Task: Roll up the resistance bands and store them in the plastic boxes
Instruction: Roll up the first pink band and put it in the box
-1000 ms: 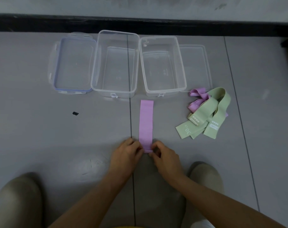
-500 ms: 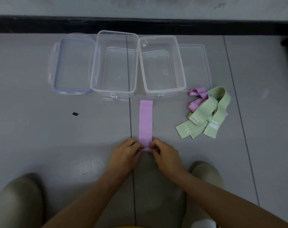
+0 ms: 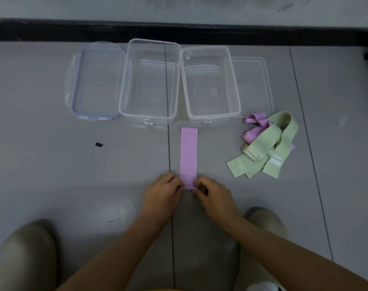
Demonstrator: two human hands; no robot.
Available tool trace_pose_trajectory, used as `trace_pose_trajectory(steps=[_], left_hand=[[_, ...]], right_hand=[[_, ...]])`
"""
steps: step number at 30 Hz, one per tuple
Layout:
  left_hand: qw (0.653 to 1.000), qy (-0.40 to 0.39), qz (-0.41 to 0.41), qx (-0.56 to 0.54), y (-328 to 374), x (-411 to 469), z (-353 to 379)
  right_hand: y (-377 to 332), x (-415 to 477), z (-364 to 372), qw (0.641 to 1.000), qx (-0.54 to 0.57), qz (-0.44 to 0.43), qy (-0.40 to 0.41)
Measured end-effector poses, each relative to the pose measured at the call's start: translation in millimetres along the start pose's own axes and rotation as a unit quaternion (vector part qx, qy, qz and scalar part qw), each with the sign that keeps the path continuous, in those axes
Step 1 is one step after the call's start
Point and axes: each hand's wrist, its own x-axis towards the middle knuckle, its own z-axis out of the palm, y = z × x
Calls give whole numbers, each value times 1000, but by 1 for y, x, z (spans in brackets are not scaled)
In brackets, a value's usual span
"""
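A purple resistance band (image 3: pixel 188 154) lies flat and straight on the grey floor, running away from me. Its near end is curled into a small roll. My left hand (image 3: pixel 163 192) pinches that roll from the left and my right hand (image 3: pixel 213 195) pinches it from the right. Two clear plastic boxes stand open beyond the band: a larger one (image 3: pixel 124 80) on the left and a smaller one (image 3: pixel 235 85) on the right, both with nothing inside. A loose heap of green bands (image 3: pixel 269 148) and another purple band (image 3: pixel 255 127) lies to the right.
A clear lid with a blue seal (image 3: pixel 96 82) lies left of the larger box, and a plain clear lid (image 3: pixel 252 85) lies right of the smaller box. A small black speck (image 3: pixel 99 144) is on the floor. A black skirting strip (image 3: pixel 178 31) runs along the wall. My knees frame the bottom.
Both hands have crept a little away from me along the band, and the rolled near end has advanced with them, so the flat part is slightly shorter.
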Motion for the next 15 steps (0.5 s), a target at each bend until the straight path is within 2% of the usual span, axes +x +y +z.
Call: trace_pose_trajectory(steps=[10, 15], left_hand=[[999, 6, 30, 22, 2, -1, 3], [999, 16, 32, 17, 0, 5, 8]], right_hand=[[-3, 2, 2, 998, 48, 33, 1], [-1, 4, 4, 999, 14, -36, 26]])
